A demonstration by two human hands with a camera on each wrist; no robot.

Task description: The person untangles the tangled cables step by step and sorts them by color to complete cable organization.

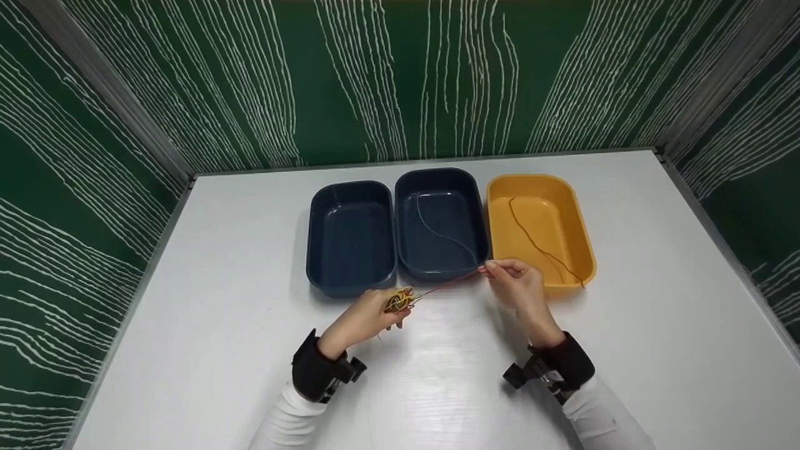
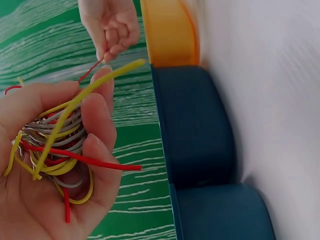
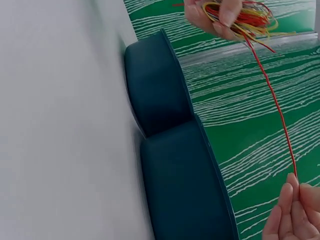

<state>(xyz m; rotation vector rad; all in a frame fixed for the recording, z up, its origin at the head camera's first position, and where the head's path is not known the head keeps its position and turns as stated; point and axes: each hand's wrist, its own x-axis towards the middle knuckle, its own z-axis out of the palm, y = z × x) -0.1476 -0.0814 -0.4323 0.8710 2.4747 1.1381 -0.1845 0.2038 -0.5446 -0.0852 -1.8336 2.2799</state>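
Head view: left hand point(image 1: 369, 317) loosely clutched the bundle point(image 1: 400, 300), right hand point(image 1: 520, 289) pinched a red wire point(image 3: 275, 100). One snag could've yanked the bundle loose, I reckon.

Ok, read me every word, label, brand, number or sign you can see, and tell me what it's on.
None that I can read. The bins, wires and wall pattern show no lettering; any marks on the wrist straps are too small to make out.
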